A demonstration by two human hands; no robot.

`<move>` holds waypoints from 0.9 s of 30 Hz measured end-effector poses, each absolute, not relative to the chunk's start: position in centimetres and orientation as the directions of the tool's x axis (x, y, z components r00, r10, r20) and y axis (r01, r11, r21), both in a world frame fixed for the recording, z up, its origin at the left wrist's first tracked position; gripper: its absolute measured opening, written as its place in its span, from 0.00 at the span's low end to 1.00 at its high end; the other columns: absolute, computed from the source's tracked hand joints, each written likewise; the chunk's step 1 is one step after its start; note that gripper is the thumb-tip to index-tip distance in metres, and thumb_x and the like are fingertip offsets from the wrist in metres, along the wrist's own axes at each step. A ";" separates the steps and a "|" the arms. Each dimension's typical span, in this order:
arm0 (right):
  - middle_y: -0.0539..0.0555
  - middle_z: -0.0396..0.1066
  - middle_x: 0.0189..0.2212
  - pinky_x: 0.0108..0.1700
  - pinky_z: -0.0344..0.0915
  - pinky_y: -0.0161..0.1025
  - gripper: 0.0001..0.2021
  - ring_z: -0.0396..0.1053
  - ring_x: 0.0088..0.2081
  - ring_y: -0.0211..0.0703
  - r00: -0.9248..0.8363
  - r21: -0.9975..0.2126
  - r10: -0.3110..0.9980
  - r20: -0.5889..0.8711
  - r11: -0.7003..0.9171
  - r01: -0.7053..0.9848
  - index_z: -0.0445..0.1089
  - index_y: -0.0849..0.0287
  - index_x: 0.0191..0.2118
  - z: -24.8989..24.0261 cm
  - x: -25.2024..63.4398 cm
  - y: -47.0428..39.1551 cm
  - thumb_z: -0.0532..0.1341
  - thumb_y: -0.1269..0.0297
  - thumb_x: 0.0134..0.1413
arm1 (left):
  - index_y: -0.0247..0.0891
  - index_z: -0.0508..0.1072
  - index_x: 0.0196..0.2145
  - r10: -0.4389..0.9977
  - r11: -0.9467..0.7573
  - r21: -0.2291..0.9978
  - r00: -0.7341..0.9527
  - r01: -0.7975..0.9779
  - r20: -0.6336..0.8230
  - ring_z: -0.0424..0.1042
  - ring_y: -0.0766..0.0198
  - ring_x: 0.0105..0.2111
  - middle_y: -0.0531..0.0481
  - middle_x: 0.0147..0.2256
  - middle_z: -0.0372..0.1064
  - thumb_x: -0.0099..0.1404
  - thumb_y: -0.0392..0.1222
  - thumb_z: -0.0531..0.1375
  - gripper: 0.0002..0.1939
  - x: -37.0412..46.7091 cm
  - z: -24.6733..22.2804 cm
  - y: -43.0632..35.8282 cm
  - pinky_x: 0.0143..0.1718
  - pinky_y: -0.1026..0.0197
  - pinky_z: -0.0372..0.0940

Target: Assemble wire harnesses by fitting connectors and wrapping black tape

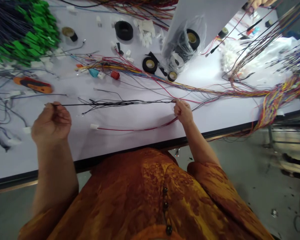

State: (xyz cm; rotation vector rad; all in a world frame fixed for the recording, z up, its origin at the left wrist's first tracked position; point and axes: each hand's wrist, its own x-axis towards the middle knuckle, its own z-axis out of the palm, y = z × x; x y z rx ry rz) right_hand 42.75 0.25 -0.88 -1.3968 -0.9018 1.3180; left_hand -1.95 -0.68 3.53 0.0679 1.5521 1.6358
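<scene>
Stretched between my two hands over the white table is a thin bundle of black wires (122, 103), with loose ends fanning out toward the left and a pale section near its middle. My left hand (53, 120) is closed, pinching the bundle's left end. At the other end, my right hand (183, 110) pinches the black wires between thumb and fingers. A dark red wire (135, 130) with a white connector (94, 126) at its left tip lies just below and runs up to beneath my right hand.
Behind the bundle runs a long multicoloured wire harness (190, 87). An orange utility knife (33, 84) lies left, below a pile of green connectors (37, 36). Rolls of black tape (124, 30) and a red connector (115, 75) are on the table (130, 143). Another person's hand (261, 3) shows top right.
</scene>
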 end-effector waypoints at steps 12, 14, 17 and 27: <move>0.48 0.66 0.22 0.26 0.62 0.30 0.15 0.66 0.25 0.32 -0.048 -0.845 0.869 -0.492 -0.491 -0.212 0.72 0.61 0.31 0.0 43.6 1.6 0.70 0.53 0.55 | 0.38 0.65 0.22 0.600 0.051 0.832 -0.649 -0.553 -0.468 0.68 0.78 0.24 0.60 0.20 0.70 0.66 0.25 0.53 0.16 -3.4 1.8 -3.4 0.27 0.79 0.71; 0.49 0.68 0.23 0.26 0.62 0.30 0.13 0.66 0.25 0.32 -0.084 -0.856 0.871 -0.484 -0.492 -0.158 0.74 0.62 0.31 0.1 43.5 1.5 0.68 0.56 0.57 | 0.38 0.65 0.23 0.583 0.063 0.836 -0.660 -0.545 -0.474 0.68 0.78 0.24 0.59 0.20 0.70 0.67 0.25 0.52 0.17 -3.7 2.1 -2.9 0.27 0.79 0.71; 0.51 0.69 0.24 0.25 0.60 0.30 0.11 0.67 0.25 0.33 -0.120 -0.852 0.863 -0.491 -0.504 -0.140 0.75 0.64 0.32 0.2 43.4 1.4 0.67 0.59 0.58 | 0.37 0.62 0.22 0.540 0.106 0.843 -0.681 -0.528 -0.495 0.67 0.77 0.23 0.58 0.20 0.69 0.68 0.25 0.52 0.17 -3.9 2.5 -1.9 0.25 0.79 0.69; 0.47 0.67 0.22 0.23 0.59 0.30 0.11 0.64 0.23 0.31 -0.202 -0.835 0.833 -0.515 -0.541 -0.102 0.74 0.61 0.32 -0.1 43.9 1.4 0.70 0.59 0.54 | 0.35 0.57 0.23 0.646 0.277 0.927 -0.665 -0.253 -0.375 0.64 0.75 0.22 0.59 0.19 0.63 0.60 0.25 0.61 0.16 -6.0 -0.2 -0.2 0.23 0.75 0.67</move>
